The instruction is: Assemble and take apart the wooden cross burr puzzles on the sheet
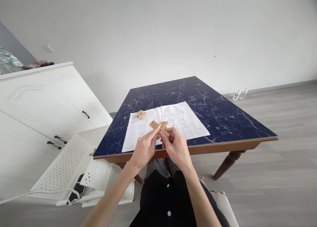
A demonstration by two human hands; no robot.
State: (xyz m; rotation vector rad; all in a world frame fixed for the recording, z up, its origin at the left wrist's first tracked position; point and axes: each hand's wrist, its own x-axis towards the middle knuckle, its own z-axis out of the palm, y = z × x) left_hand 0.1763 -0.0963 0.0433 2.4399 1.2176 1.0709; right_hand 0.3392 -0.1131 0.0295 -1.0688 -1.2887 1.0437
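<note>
My L hand [145, 148] & R hand [176, 148] both pinching crossed wood pcs [155, 124] above paper sheet [137, 132], nr near edge of table [223, 118]. Wood block [140, 114] by sheet's far-left corner. Prob fitting pcs together; next move likely needs careful lining-up, steady pinch.

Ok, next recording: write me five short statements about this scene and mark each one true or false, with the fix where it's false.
1. The left hand and the right hand both hold wooden pieces. True.
2. The printed paper is rolled up. False: the printed paper lies spread out on the table.
3. A small wooden cluster rests on the paper, towards its far left corner. True.
4. The tabletop is plain red. False: it is dark blue with white veins.
5. Two bottles are on the floor near the wall. True.
</note>
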